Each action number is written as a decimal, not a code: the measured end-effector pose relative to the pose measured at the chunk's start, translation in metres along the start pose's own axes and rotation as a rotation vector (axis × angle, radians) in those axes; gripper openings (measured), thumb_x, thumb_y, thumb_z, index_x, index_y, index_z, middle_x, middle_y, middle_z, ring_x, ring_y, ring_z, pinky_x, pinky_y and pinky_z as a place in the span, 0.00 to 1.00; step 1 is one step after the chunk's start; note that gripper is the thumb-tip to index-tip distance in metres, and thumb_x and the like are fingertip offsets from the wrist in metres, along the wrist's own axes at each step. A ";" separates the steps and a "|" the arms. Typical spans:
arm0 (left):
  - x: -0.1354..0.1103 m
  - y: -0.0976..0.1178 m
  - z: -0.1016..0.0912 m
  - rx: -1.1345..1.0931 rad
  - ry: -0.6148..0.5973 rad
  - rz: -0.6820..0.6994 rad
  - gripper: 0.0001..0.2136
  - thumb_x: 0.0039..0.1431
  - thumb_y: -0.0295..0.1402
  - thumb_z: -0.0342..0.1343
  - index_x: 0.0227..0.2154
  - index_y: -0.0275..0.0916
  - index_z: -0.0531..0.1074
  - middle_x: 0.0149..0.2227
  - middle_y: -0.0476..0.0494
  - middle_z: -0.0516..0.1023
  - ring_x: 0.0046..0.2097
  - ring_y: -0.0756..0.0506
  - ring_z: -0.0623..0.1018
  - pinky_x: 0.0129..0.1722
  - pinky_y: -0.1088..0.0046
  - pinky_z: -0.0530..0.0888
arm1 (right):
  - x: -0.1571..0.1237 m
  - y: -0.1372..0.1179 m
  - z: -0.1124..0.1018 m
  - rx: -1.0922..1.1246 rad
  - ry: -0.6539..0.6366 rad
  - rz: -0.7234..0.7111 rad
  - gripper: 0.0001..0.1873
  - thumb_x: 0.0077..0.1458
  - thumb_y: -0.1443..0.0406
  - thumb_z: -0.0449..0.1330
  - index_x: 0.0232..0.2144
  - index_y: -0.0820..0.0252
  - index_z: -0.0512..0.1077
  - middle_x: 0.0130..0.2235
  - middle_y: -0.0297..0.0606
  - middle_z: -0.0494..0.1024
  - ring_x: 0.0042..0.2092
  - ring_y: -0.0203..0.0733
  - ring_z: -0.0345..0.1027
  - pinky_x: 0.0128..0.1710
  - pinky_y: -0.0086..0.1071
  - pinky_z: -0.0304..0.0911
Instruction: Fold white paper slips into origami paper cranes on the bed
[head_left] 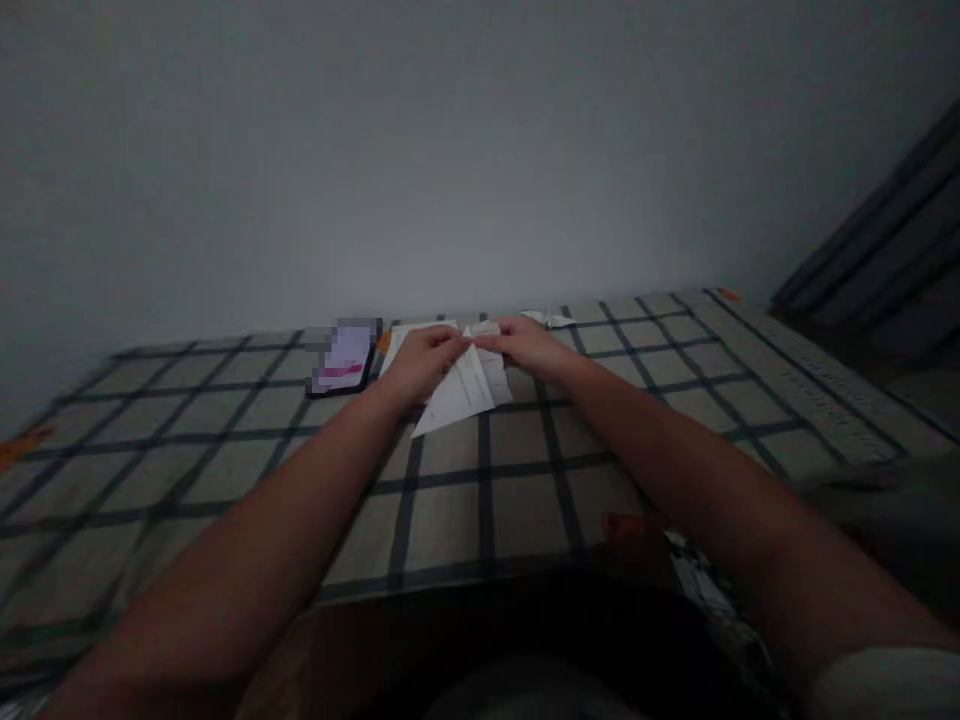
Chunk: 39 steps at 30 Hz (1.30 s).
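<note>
Both of my hands meet over a folded sheet of paper, white with a few printed lines and a pointed lower left corner. My left hand pinches its upper part from the left, thumb toward the middle. From the right, my right hand pinches the same paper, its thumb close to the left one. The fingertips nearly touch at the top of the fold. Another sheet of white paper shows partly behind my left hand. The exact fold under the fingers is too small and dim to make out.
A phone with a lit screen lies left of the papers. Beyond my right hand is a small folded white paper piece. A checked cloth covers the table, which meets a plain wall. Dark striped fabric hangs at right.
</note>
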<state>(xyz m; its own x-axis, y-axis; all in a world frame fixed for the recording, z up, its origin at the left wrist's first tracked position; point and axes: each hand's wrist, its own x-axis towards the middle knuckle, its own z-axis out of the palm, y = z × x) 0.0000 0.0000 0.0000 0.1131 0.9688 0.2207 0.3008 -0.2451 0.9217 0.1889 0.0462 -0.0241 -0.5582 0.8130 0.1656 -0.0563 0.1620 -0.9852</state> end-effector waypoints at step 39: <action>0.000 -0.001 0.006 -0.199 -0.047 -0.119 0.12 0.42 0.40 0.64 0.24 0.36 0.73 0.19 0.52 0.68 0.20 0.53 0.64 0.20 0.77 0.59 | -0.004 -0.006 0.003 0.140 -0.012 0.021 0.10 0.50 0.65 0.66 0.37 0.62 0.75 0.35 0.37 0.79 0.33 0.36 0.72 0.35 0.30 0.67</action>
<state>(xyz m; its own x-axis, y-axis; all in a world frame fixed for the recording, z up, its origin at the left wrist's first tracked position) 0.0056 0.0002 -0.0027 0.1337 0.9864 0.0954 0.1225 -0.1119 0.9861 0.1888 0.0403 -0.0194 -0.5700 0.8087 0.1452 -0.1589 0.0649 -0.9852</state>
